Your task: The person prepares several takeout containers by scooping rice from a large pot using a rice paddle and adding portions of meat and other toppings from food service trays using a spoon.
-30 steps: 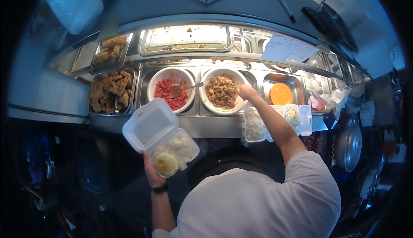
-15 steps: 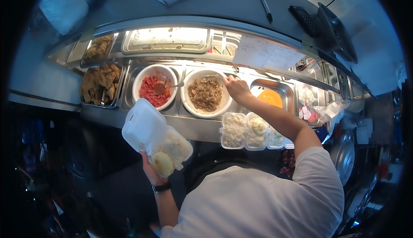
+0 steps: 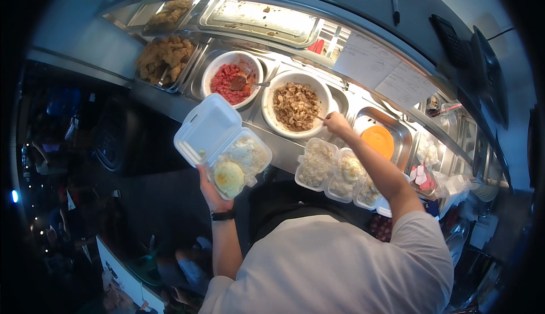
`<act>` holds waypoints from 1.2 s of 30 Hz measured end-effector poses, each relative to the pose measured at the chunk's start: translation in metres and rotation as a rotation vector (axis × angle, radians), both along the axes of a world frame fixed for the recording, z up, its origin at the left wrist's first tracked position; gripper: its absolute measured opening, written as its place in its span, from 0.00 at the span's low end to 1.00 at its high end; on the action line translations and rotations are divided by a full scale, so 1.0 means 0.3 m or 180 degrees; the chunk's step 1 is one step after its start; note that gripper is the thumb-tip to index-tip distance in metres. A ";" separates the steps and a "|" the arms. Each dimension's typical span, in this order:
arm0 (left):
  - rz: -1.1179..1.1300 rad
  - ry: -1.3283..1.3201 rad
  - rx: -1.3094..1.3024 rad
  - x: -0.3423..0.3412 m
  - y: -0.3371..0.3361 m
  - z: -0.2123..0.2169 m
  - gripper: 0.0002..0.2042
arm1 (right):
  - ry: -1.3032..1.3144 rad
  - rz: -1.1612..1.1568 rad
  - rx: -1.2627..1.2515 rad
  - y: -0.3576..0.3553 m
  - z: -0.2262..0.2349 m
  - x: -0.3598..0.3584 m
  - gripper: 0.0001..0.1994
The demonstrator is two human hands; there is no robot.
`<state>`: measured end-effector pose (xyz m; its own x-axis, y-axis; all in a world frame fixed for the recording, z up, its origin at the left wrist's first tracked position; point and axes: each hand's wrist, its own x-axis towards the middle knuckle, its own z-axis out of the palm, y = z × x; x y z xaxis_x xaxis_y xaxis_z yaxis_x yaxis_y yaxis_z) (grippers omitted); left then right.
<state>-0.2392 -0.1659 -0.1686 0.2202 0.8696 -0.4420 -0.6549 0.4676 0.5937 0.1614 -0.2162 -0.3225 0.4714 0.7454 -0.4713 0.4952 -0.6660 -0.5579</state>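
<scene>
My left hand (image 3: 214, 194) supports an open white foam takeaway box (image 3: 208, 122) from below, with the lid tipped back to the left. Inside it lie white rice (image 3: 250, 152) and a fried egg (image 3: 229, 178). Closed fingers of my right hand (image 3: 337, 123) grip the handle of a metal serving spoon (image 3: 320, 118). Its far end is hidden in chopped brown meat (image 3: 294, 107), which fills part of a round white bowl (image 3: 267, 108). Left of that, another white bowl (image 3: 208, 80) holds red chopped food and its own spoon (image 3: 258, 84).
Rice-filled foam boxes (image 3: 316, 163) line the counter's front edge below my right forearm. An orange round piece (image 3: 378, 141) sits in a steel pan to the right. Fried pieces (image 3: 164, 58) fill a tray at far left. A shelf with taped paper sheets (image 3: 363, 58) overhangs the back.
My right hand has moved from the meat bowl's upper right rim to its lower right side, with the spoon. The box in my left hand is tilted more toward view. The whole view has turned.
</scene>
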 end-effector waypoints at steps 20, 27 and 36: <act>-0.1279 -0.0081 0.0176 0.338 0.601 -0.293 0.44 | 0.2007 -0.2286 0.0929 -0.099 0.353 -0.224 0.10; -0.1529 -0.0603 -0.0061 0.547 0.567 -0.406 0.44 | 0.0720 -0.2096 0.1391 0.029 0.447 -0.491 0.10; -0.1505 -0.0608 0.0040 0.581 0.526 -0.330 0.45 | -0.0923 -0.1893 0.1625 0.071 0.447 -0.542 0.08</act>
<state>-0.0649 -0.0080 -0.2675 0.6669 0.6602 -0.3454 -0.4708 0.7327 0.4915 -0.0011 -0.1949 -0.1883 0.9043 0.4230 0.0575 0.3114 -0.5615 -0.7667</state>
